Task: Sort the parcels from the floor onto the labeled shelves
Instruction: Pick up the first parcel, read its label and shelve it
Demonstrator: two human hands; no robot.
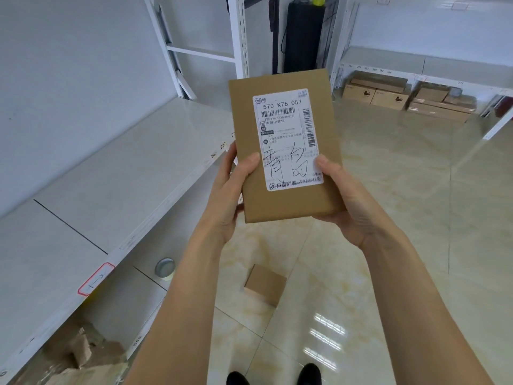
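Observation:
A flat brown cardboard parcel (pixel 280 212) is held up in front of me, label side facing me. Its white shipping label reads "570 K76 057" with barcodes and large handwritten characters. My left hand (pixel 230 190) grips the parcel's lower left edge, thumb on the front. My right hand (pixel 344 195) grips the lower right edge, thumb resting on the label. A second small brown parcel (pixel 265 284) lies on the tiled floor below, between my forearms. The white shelf (pixel 116 173) runs along my left, with a red-bordered label tag (pixel 95 278) on its front edge.
A roll of tape (pixel 164 268) sits on the lower shelf level at left. Crumpled cardboard (pixel 83 354) lies at bottom left. Several brown boxes (pixel 388 97) are stacked under the far right shelving. A black unit (pixel 305 34) stands at the back. My shoes show at the bottom edge.

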